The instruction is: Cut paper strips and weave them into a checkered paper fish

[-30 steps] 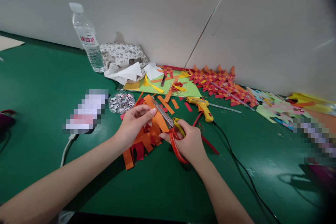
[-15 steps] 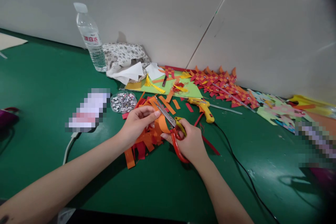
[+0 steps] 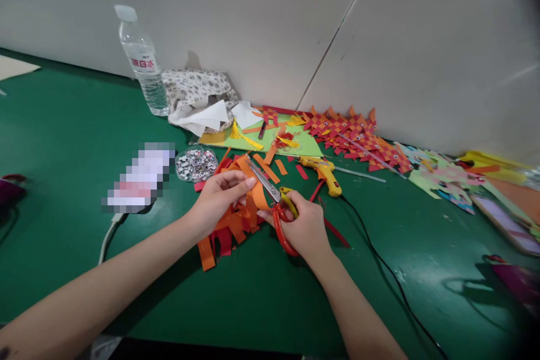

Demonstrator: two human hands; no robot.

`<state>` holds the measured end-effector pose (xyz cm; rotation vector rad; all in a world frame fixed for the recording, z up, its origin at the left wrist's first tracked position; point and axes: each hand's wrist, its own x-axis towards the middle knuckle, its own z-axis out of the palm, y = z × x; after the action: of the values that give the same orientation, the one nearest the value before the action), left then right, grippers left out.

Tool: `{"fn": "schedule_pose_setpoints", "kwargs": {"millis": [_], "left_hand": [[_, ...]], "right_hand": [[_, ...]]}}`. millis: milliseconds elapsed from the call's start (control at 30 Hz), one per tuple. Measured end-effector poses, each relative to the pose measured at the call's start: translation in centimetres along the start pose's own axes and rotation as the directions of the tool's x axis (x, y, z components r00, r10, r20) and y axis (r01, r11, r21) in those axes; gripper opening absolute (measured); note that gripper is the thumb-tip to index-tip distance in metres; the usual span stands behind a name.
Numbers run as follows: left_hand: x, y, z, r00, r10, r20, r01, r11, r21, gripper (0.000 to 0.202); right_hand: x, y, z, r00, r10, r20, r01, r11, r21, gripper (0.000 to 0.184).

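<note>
My left hand [image 3: 223, 197] pinches an orange paper strip [image 3: 260, 197] between thumb and fingers; the strip curves down toward my right hand [image 3: 301, 222]. That hand is wrapped round the red and yellow handles of a pair of scissors [image 3: 264, 178]. The blades point up and left and lie along the strip, close to my left fingertips. Whether the blades are fully closed is hard to tell. Below both hands is a heap of orange and red paper strips [image 3: 238, 228], partly covered by my fingers.
A yellow glue gun [image 3: 323, 171] with a black cord lies right of my hands. Behind are woven paper fish [image 3: 354, 135], a green sheet [image 3: 310, 145] and a tissue pack [image 3: 198, 93]. Googly eyes [image 3: 196, 164], a phone [image 3: 141, 177] and a water bottle [image 3: 145, 67] stand to the left.
The scissor blades look closer together and lie nearer the paper strip. Both hands keep their grip, and the whole view has shifted slightly.
</note>
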<state>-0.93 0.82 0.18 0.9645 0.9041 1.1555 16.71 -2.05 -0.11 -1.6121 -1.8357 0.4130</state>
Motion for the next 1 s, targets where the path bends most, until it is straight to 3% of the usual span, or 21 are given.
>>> {"fn": "schedule_pose_setpoints", "kwargs": {"millis": [200,433,667,767,900,1000], "left_hand": [[-0.1,0.0,0.3,0.999,-0.047,-0.004,0.047,0.997,0.058,0.016],[-0.4,0.1,0.6,0.992,-0.121,-0.021,0.122,0.990,0.077,0.023],[-0.4,0.0,0.9,0.991,-0.135,0.001,0.134,0.984,0.116,0.023],[-0.3,-0.2,0.8,0.991,-0.131,-0.003,0.130,0.981,0.145,0.021],[0.0,-0.4,0.2,0.999,-0.052,-0.009,0.052,0.982,0.184,0.023],[0.1,-0.1,-0.3,0.999,0.038,-0.009,-0.033,0.950,0.310,0.035]], "right_hand": [[0.3,0.3,-0.1,0.988,0.121,0.101,-0.141,0.963,0.229,0.040],[0.5,-0.1,-0.2,0.923,0.242,0.300,-0.376,0.736,0.563,0.043],[0.3,-0.6,0.0,0.899,0.221,0.378,-0.422,0.668,0.613,0.039],[0.2,-0.3,0.1,0.918,0.216,0.333,-0.381,0.712,0.589,0.035],[0.1,-0.3,-0.1,0.968,0.221,0.115,-0.249,0.861,0.443,0.033],[0.2,-0.3,-0.6,0.972,0.232,-0.021,-0.212,0.917,0.338,0.034]]}}
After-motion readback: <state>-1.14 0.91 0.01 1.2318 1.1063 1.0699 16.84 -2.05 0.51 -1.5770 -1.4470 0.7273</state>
